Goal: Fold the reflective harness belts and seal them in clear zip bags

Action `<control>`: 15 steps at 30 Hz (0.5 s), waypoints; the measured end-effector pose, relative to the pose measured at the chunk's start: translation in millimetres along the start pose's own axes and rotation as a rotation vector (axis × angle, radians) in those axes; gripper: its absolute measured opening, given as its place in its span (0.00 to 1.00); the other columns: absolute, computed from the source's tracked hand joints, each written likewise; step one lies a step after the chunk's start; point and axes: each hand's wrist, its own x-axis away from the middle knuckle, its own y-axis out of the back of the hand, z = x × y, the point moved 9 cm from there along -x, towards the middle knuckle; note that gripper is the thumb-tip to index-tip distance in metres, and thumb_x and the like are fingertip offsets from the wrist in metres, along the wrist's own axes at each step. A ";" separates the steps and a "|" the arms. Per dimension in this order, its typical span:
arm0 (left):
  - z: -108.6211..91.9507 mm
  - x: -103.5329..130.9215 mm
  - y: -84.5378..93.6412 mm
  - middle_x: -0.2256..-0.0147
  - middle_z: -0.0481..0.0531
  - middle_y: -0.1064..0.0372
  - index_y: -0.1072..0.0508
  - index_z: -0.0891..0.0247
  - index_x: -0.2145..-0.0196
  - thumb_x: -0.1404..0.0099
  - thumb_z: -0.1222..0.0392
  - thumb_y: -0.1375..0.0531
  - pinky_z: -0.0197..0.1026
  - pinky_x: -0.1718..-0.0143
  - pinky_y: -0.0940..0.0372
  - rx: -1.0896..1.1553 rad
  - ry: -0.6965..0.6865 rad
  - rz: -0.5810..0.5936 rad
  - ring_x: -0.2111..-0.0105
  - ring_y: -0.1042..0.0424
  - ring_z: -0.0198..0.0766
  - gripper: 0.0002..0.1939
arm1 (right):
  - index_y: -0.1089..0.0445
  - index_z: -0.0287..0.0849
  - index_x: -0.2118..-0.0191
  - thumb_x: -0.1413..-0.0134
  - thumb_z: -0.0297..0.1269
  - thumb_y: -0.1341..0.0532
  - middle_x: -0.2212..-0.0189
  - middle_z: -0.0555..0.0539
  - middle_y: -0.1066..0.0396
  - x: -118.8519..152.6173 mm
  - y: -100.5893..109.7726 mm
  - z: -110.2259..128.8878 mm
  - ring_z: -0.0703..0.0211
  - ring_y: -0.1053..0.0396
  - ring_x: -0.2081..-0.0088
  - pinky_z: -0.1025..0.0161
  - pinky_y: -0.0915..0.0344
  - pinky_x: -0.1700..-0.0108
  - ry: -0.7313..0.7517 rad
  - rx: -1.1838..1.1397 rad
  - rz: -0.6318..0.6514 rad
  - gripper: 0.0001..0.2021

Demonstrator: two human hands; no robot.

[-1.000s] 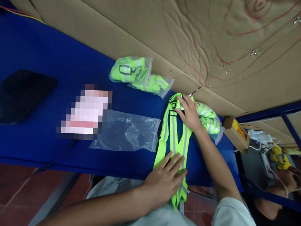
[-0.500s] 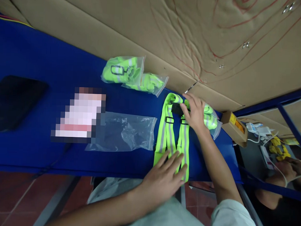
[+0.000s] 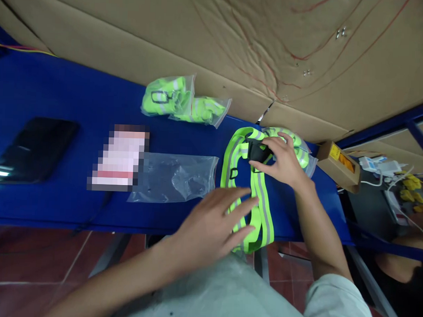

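Yellow-green reflective straps [image 3: 263,202] with grey stripes lie looped on the blue table, their lower end at the front edge. A flat black piece [image 3: 256,151] joins the straps near the top. My right hand [image 3: 284,161] has its thumb and fingers around this black piece, closed on its right side. Over the lower straps, my left hand [image 3: 212,221] is open with fingers spread, covering part of them. Small black slide buckles [image 3: 233,173] sit on the straps. To the left lies a flat clear plastic bag [image 3: 176,178].
Bagged green straps [image 3: 168,97] lie against the cardboard wall [image 3: 131,58], and another bag [image 3: 303,157] sits behind my right hand. A small cardboard box [image 3: 338,165] stands at the right end. A black tablet-like object [image 3: 34,147] and a pixelated item [image 3: 119,157] lie left.
My left hand has lifted off the lower straps and moved slightly left. The straps have spread into a wider loop. My right hand has come down around the black piece.
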 end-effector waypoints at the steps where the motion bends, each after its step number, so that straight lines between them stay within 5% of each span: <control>1: 2.2 -7.7 24.7 0.38 0.59 0.30 0.33 0.59 0.37 0.24 0.58 0.42 0.50 0.37 0.32 0.010 0.011 -0.100 0.38 0.30 0.47 0.20 | 0.27 0.43 0.51 0.42 0.62 0.33 0.55 0.40 0.22 -0.3 14.1 10.0 0.43 0.24 0.51 0.41 0.37 0.36 0.019 -0.062 0.020 0.27; 4: 2.3 -35.9 65.7 0.29 0.59 0.43 0.44 0.57 0.29 0.28 0.53 0.35 0.55 0.27 0.45 0.091 -0.047 -0.163 0.28 0.43 0.51 0.36 | 0.26 0.44 0.54 0.43 0.60 0.31 0.59 0.44 0.21 0.1 43.1 43.6 0.50 0.23 0.58 0.55 0.28 0.53 0.068 -0.271 0.226 0.24; 6: 4.7 -55.7 65.2 0.25 0.61 0.53 0.51 0.61 0.25 0.35 0.47 0.30 0.57 0.25 0.49 0.238 -0.078 -0.059 0.25 0.50 0.56 0.50 | 0.25 0.45 0.56 0.46 0.61 0.30 0.62 0.48 0.22 0.5 59.3 62.4 0.54 0.24 0.62 0.59 0.28 0.58 0.090 -0.392 0.297 0.24; 8: 15.7 -69.8 47.8 0.27 0.62 0.49 0.51 0.60 0.25 0.42 0.45 0.25 0.55 0.29 0.43 0.436 -0.019 0.077 0.29 0.42 0.57 0.57 | 0.24 0.46 0.57 0.48 0.64 0.30 0.63 0.49 0.22 1.4 68.4 70.7 0.55 0.25 0.63 0.60 0.27 0.58 0.080 -0.465 0.292 0.26; 10: 35.2 -76.0 26.1 0.34 0.60 0.35 0.42 0.60 0.29 0.45 0.47 0.24 0.52 0.36 0.35 0.599 0.113 0.129 0.36 0.31 0.55 0.53 | 0.25 0.47 0.52 0.47 0.67 0.32 0.58 0.47 0.23 4.2 68.4 64.9 0.52 0.24 0.56 0.57 0.26 0.52 0.010 -0.507 0.217 0.29; 12: 55.9 -76.7 8.2 0.45 0.57 0.25 0.31 0.62 0.37 0.41 0.48 0.27 0.49 0.43 0.30 0.735 0.233 0.089 0.45 0.25 0.51 0.38 | 0.29 0.47 0.42 0.46 0.71 0.35 0.50 0.44 0.25 11.1 61.9 48.7 0.47 0.26 0.47 0.53 0.26 0.45 -0.095 -0.585 0.084 0.37; 15: 74.9 -75.0 -13.0 0.57 0.54 0.21 0.22 0.67 0.52 0.35 0.50 0.33 0.43 0.54 0.29 0.891 0.330 0.051 0.54 0.22 0.47 0.20 | 0.46 0.48 0.28 0.45 0.77 0.43 0.41 0.39 0.30 27.7 31.7 25.8 0.44 0.29 0.39 0.49 0.25 0.43 -0.211 -0.811 0.007 0.49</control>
